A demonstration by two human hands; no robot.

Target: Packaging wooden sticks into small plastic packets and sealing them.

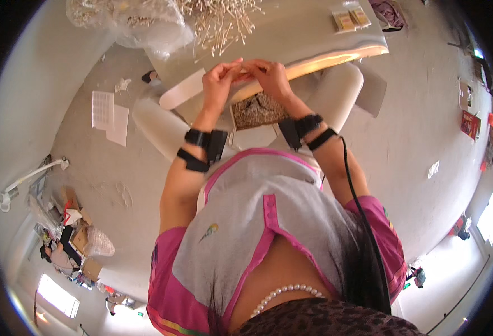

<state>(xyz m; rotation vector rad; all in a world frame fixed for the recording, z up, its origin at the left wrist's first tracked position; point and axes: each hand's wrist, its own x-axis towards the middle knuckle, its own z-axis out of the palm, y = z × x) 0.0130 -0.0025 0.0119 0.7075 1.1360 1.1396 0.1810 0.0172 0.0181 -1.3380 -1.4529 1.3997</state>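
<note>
My left hand [218,84] and my right hand [270,77] meet at the near edge of the table [297,33]. Their fingertips are pinched close together. Whatever lies between them is too small or too covered to make out. Just beyond the fingers, a loose pile of thin pale sticks with small tips [224,25], resembling cotton swabs, spreads over the tabletop. Below my hands, between my legs, sits an open box [257,111] full of small brown and beige bits.
Clear plastic bags [140,25] with more sticks lie at the table's far left. Small yellow packets [350,20] rest at the far right. Paper sheets [110,115] are on the floor to the left. A black cable [358,207] runs from my right forearm band.
</note>
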